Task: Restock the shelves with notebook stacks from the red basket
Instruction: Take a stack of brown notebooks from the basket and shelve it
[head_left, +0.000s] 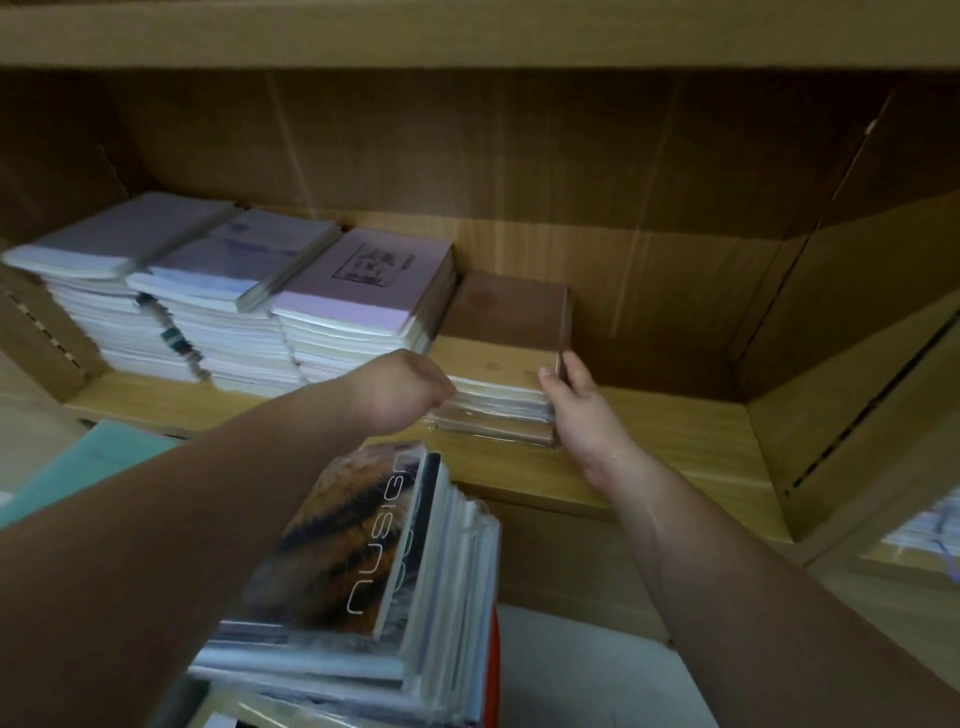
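**Brown stack on shelf, both hands at its front corners**

Brown stack (501, 374): notebooks with brown covers, some in clear wrap, lying flat on the shelf (675, 447). It is the rightmost and lowest pile in the row, and its left side sits just beside the pink stack (363, 283). The front edge is set back a little from the shelf lip.

Right hand (576, 410): at the front right corner of the brown stack. The thumb lies on the top cover near the front edge. The fingers (571, 364) run up the right side of the pile, pressed together, so the corner is gripped between thumb and fingers.

Left hand (405, 389): at the front left corner, with its back toward the camera. The fingers curl away underneath and their tips meet the left front edge of the pile. They are blurred and mostly hidden, so I cannot tell whether they pinch the stack or only press on it.

Rest of row, going left from the pink stack: two taller piles with pale lilac covers (244, 260) (124, 234).

Below the forearms: upright notebooks in clear wrap, the nearest with a furry orange cover (363, 535) printed "nusign". A sliver of the red basket (493, 670) shows at their right. A teal cover (88, 462) lies at the left edge.
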